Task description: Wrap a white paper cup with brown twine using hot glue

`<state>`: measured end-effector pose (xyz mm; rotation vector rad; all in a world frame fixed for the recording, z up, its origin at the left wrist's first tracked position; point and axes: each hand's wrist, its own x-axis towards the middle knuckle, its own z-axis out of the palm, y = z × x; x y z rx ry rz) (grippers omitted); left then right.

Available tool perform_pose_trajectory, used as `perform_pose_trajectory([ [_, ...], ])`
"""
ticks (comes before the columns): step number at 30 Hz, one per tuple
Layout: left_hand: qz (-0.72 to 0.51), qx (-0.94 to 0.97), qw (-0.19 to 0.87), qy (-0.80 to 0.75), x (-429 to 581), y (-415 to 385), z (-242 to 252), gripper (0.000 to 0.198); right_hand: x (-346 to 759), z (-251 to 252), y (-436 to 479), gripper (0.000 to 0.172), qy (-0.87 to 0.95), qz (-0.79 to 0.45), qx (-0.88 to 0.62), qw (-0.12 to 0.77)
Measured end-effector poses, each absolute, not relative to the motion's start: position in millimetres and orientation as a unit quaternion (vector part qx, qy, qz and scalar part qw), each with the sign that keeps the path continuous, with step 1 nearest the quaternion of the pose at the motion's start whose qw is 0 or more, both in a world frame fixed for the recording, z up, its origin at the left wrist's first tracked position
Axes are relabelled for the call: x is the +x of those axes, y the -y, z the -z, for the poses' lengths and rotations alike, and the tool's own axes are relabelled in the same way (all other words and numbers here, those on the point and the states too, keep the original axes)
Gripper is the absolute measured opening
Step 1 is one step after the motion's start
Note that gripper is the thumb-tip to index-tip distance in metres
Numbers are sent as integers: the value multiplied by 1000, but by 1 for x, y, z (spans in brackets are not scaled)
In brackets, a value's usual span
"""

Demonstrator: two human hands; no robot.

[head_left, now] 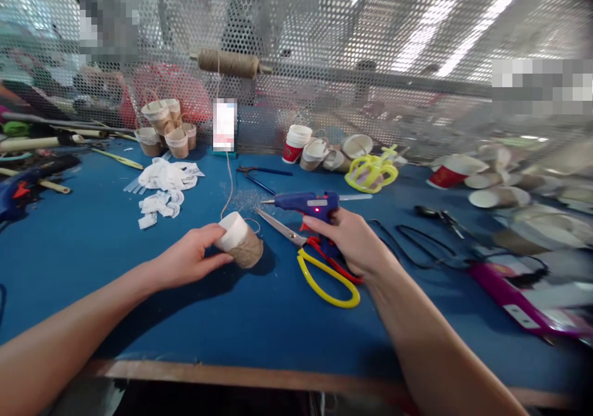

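Note:
Tilted above the blue table, a white paper cup [241,243] has brown twine wound round its lower part. My left hand [197,252] pinches this cup at its rim side, fingers closed on it. A strand of twine [230,184] runs from the cup up toward the spool [228,62] on the mesh. My right hand [354,237] is wrapped round the handle of a blue glue gun [306,202], its nozzle pointing left and a red light glowing. Under the gun, scissors [328,286] with yellow and red handles lie partly hidden by my right hand.
Blue-handled pliers [266,172] and crumpled white paper strips [167,181] lie behind the cup. Twine-wrapped cups [169,131] stand at the back left. More cups [319,150] and a yellow basket-like piece [373,172] sit at the back. A purple power strip [509,298] lies right.

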<state>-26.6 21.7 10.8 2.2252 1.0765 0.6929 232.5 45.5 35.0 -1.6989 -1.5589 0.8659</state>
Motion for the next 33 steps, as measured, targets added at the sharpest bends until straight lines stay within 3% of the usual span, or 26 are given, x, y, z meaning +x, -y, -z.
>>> perform_pose_trajectory([
  [10,-288,819,284,-408,-29,-23,-12,21,251,-17,-98,31,601,-148,-762,190],
  [16,-299,812,309,-396,-28,-18,-19,22,236,-26,-79,20,659,-44,-720,213],
  [24,-304,789,376,-380,-27,-14,-24,22,191,-53,-20,15,847,-201,-403,282],
  [27,-293,786,394,-375,-26,-14,-24,23,188,-48,-13,7,856,-190,-379,298],
  [33,-252,800,397,-372,-23,-11,-28,25,189,-43,-8,8,821,-213,-434,303],
])
